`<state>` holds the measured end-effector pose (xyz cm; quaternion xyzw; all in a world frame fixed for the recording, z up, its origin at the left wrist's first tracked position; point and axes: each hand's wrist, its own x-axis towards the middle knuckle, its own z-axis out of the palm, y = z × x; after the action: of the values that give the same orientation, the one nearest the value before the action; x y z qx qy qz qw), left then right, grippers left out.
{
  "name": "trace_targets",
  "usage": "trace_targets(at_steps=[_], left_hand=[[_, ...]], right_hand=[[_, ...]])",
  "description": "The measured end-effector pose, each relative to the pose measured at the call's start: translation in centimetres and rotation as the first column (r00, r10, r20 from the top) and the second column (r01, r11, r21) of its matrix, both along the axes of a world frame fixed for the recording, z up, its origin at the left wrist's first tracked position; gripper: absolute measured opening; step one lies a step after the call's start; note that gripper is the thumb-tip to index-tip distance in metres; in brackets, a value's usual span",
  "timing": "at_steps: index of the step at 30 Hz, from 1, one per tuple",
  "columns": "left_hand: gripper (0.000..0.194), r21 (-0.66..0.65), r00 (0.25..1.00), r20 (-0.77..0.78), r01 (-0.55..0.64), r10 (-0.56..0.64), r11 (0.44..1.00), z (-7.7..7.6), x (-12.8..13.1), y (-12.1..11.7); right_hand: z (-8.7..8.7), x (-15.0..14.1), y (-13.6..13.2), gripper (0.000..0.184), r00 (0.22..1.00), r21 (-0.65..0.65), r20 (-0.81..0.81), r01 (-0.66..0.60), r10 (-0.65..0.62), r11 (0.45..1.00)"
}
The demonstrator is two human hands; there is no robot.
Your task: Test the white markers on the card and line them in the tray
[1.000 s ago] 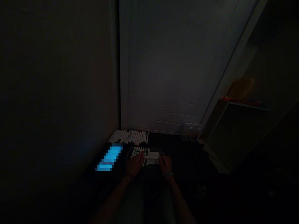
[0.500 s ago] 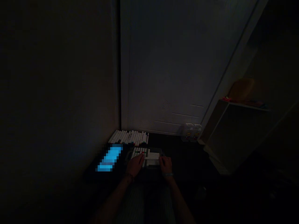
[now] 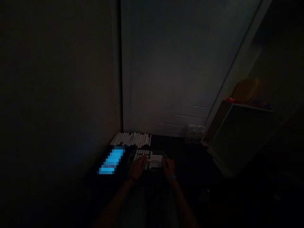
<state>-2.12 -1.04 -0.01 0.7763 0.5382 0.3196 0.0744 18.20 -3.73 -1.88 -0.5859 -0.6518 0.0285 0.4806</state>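
Note:
The room is very dark. My left hand and my right hand rest at either end of a white marker lying crosswise on a dark tray of white markers on the floor. Both hands look curled, fingertips pinching the marker's ends, though the dimness hides detail. Several capped markers stand side by side in the tray just beyond my left hand.
A row of white markers lies on the floor by the door. A glowing blue screen sits left of the tray. Two small bottles stand by the doorframe, a dark cabinet at right.

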Motion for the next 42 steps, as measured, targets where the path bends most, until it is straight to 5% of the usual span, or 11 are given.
trace_targets(at_steps=[42], left_hand=[[0.037, -0.016, 1.000, 0.020, 0.000, 0.000, 1.000, -0.24, -0.08, 0.11]], right_hand=[[-0.28, -0.06, 0.13, 0.031, 1.000, -0.003, -0.004, 0.004, -0.004, 1.000]])
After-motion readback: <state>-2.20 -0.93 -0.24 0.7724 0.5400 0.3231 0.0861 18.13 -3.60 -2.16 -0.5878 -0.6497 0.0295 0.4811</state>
